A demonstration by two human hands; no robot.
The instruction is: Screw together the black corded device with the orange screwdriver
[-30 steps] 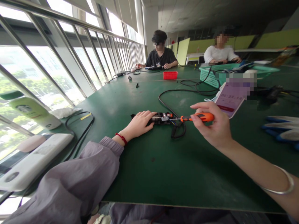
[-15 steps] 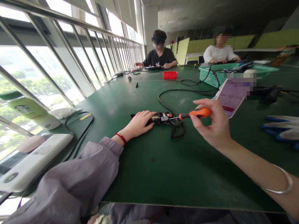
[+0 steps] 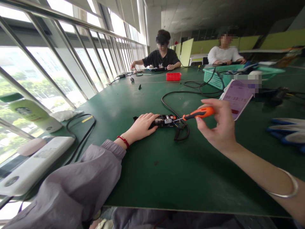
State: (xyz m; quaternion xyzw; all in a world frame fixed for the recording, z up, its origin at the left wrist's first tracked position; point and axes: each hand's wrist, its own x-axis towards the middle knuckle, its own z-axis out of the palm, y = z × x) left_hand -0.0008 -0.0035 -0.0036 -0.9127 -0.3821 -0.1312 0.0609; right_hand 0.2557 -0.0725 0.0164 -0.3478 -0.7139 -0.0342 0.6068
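A black device with its inner parts and thin wires exposed (image 3: 164,121) lies on the green table, a black cord running out of its right end. My left hand (image 3: 143,125) grips the device's left part from above, hiding it. An orange-and-black screwdriver (image 3: 199,112) is held by its handle end between the thumb and fingers of my right hand (image 3: 218,125). Its shaft slopes down to the left, and the tip reaches the wired right end of the device. Whether the tip sits on a screw is too small to tell.
Behind my right hand stands a phone (image 3: 239,98) with a timer. A green basket (image 3: 212,78), a red tray (image 3: 173,76) and gloves (image 3: 288,130) lie around. At left are a bottle (image 3: 33,114) and a white device (image 3: 45,156). Two people sit across.
The screwdriver's handle has tilted up slightly, and my right hand's fingers have shifted around it. My left hand stays put. One co-worker's hand has moved outward to the left.
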